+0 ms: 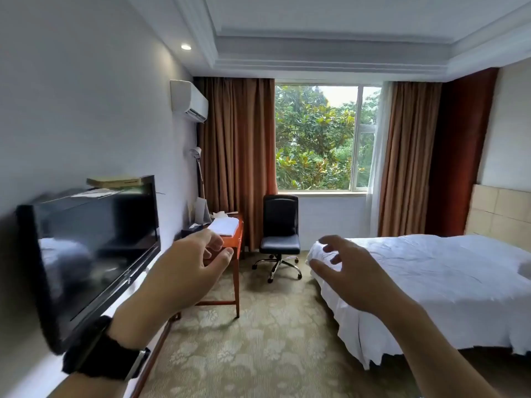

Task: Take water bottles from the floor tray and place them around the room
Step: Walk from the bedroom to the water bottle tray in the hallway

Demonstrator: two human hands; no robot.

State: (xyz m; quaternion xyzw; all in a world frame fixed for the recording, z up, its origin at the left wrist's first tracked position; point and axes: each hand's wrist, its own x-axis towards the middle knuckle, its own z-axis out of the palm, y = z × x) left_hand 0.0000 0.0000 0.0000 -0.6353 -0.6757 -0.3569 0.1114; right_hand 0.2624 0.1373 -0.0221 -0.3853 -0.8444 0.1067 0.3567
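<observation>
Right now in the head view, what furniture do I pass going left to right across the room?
Television → orange desk → black office chair → bed.

Television (94,248): glossy black screen in a smooth plastic frame. Desk (234,248), beyond the television: lacquered reddish wood with folded white cloth on top; chair (280,225) beside it: black leather-like padding, shiny metal base. Bed (431,282), opposite the television: matt, creased white cloth; carpet (258,340): rough patterned pile.

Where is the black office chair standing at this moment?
In the head view, the black office chair stands on the carpet below the window, near the centre, between the orange desk on its left and the bed on its right.
</observation>
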